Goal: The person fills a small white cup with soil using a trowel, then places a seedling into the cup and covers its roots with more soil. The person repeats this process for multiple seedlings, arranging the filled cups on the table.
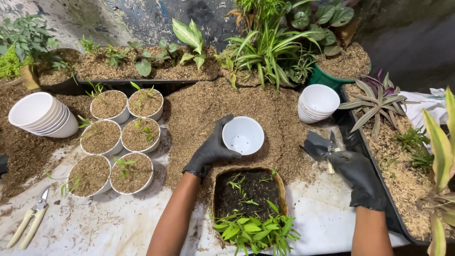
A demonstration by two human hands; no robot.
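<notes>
My left hand (211,149), in a black glove, grips the rim of an empty white plastic pot (243,136) that is tilted toward me over the heap of brown husk mix (199,106). My right hand (358,176), also gloved in black, holds a small black trowel (316,145) near the right side of the heap. Just below the pot sits a woven basket (281,189) of dark soil with small green seedlings (253,230) spilling over its near edge.
Several white pots filled with husk mix and seedlings (118,142) stand at left. Stacks of empty white pots lie at far left (40,116) and stand at right (317,103). Pruning shears (31,218) lie at bottom left. Plant trays line the back (142,71) and right (403,161).
</notes>
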